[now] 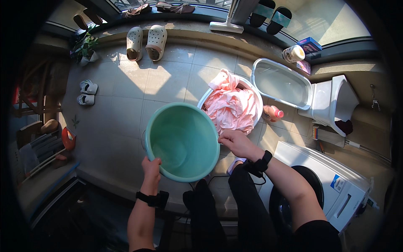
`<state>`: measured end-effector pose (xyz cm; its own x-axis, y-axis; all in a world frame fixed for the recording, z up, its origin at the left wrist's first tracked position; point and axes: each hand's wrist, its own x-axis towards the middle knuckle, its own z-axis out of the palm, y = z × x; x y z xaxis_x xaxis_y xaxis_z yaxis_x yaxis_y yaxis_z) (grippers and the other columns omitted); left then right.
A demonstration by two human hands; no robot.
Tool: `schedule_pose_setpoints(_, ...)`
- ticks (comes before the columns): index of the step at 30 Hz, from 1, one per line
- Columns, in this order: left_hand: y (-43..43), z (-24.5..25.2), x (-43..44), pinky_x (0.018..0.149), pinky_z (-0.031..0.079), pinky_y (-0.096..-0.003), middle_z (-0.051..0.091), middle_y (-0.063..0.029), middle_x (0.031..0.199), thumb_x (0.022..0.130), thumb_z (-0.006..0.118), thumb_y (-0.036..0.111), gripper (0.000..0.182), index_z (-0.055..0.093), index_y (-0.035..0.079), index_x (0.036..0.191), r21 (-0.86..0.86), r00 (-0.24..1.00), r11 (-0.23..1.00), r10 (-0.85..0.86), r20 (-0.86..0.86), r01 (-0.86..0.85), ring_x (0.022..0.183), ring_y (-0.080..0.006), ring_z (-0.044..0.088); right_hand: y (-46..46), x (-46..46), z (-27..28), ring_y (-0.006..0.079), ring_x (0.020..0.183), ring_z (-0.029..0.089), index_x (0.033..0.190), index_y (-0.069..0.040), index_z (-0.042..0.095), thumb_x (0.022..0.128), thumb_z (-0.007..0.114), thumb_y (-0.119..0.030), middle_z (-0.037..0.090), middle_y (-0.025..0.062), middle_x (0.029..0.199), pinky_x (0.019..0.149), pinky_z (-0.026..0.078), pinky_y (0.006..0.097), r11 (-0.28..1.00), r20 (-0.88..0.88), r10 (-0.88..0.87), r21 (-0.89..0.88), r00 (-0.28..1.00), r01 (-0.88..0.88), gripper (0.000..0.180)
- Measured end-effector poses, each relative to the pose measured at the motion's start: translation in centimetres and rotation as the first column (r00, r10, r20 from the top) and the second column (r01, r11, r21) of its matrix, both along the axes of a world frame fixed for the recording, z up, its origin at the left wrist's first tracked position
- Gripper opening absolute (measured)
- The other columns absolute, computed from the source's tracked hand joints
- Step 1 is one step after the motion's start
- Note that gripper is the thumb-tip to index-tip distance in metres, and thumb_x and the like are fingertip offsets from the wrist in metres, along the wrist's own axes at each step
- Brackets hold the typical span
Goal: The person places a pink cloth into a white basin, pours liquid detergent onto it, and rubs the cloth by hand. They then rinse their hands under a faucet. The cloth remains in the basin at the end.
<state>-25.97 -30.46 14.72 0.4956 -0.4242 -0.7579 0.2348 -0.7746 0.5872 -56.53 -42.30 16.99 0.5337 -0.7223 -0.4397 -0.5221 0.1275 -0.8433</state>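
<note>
A deep green plastic bucket (185,138) is held up in front of me, its open top facing me, and no solid thing shows inside. My left hand (152,166) grips its rim at the lower left. At the right side of the rim is my right hand (234,141), its fingers closed on the edge. Just beyond the bucket stands a white basin (258,100) heaped with crumpled pink fabric (233,105). A bottle with a pink cap (273,113) is beside that basin.
A washing machine (330,179) stands at the right. Past the bottle are a translucent rectangular tub (281,83) and a white bin (338,100). Beige clogs (156,39) lean at the far ledge; small white shoes (87,93) and a potted plant (86,52) are at the left.
</note>
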Motion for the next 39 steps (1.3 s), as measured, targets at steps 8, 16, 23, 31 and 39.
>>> schedule_pose_setpoints(8,0.9,10.2,-6.8,0.069,0.046,-0.0253,0.059,-0.0078,0.086,0.069,0.051,-0.009,0.028,0.053,-0.006,0.097,-0.157,0.958,0.964,-0.239,-0.161,0.214,0.074,-0.0124,0.056,0.2,7.9,-6.0,0.0300,0.073,0.062,0.082,-0.001,0.066,0.079,0.058,-0.033,0.065,0.0153,0.079,0.070,0.048,0.0386,0.879,-0.126,0.375,0.363,0.919,-0.309,0.033)
schedule_pose_setpoints(16,-0.9,18.1,-10.3,0.069,0.046,-0.0235,0.060,-0.0062,0.085,0.068,0.050,-0.009,0.030,0.054,-0.006,0.097,-0.256,0.915,0.906,-0.379,-0.139,0.337,0.075,-0.0099,0.055,2.7,5.5,-10.2,0.0346,0.098,0.057,0.095,-0.001,0.064,0.078,0.052,-0.021,0.061,0.0170,0.104,0.085,0.045,0.0423,0.960,-0.449,0.279,0.125,0.849,-0.249,0.029)
schedule_pose_setpoints(23,-2.3,20.1,-11.3,0.061,0.043,-0.0208,0.059,-0.0037,0.079,0.067,0.051,-0.009,0.029,0.054,-0.006,0.096,-0.254,0.898,0.880,-0.433,-0.081,0.401,0.069,-0.0066,0.053,2.6,4.5,-11.6,0.0336,0.088,0.062,0.087,-0.002,0.067,0.079,0.050,-0.012,0.064,0.0210,0.093,0.079,0.049,0.0402,0.941,-0.462,0.331,0.222,0.822,-0.254,0.021)
schedule_pose_setpoints(31,-3.1,19.8,-10.4,0.061,0.043,-0.0204,0.059,-0.0033,0.079,0.067,0.052,-0.009,0.027,0.054,-0.006,0.094,-0.245,0.911,0.891,-0.408,-0.061,0.382,0.068,-0.0065,0.053,2.8,6.3,-13.9,0.0351,0.089,0.062,0.086,0.000,0.066,0.077,0.056,-0.010,0.064,0.0220,0.093,0.078,0.050,0.0408,0.893,-0.511,0.425,0.099,0.747,-0.440,0.017)
schedule_pose_setpoints(39,-2.0,19.0,-9.6,0.063,0.045,-0.0220,0.060,-0.0049,0.081,0.067,0.053,-0.008,0.026,0.054,-0.006,0.093,-0.213,0.918,0.910,-0.383,-0.106,0.355,0.071,-0.0074,0.055,3.7,6.3,-15.1,0.0340,0.085,0.062,0.087,-0.003,0.067,0.068,0.063,-0.013,0.064,0.0184,0.088,0.076,0.050,0.0402,0.899,-0.519,0.425,0.150,0.742,-0.411,0.021)
